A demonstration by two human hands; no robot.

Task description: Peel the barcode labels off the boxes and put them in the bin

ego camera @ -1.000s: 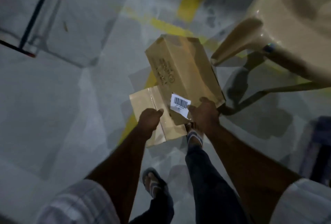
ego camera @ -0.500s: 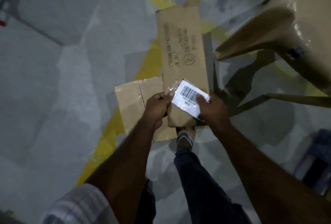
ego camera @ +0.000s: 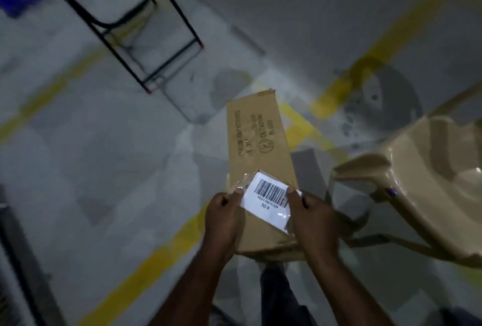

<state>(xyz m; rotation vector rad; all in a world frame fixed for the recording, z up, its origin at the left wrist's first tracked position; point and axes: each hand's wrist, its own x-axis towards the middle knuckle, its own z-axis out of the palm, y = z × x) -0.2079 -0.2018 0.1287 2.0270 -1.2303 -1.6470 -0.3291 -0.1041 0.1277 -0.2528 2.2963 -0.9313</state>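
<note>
Atop long brown cardboard box (ego camera: 260, 148), glossy rectangular label (ego camera: 270, 201)

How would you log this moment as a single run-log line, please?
phase: peeling | left hand: pinches barcode label edge | right hand: grips box, thumb on label | label: not yet off

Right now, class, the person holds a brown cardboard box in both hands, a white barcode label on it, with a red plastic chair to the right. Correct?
No: the chair is beige, not red. The head view shows the left hand and right hand holding the cardboard box, barcode label on it, chair to the right.
</note>
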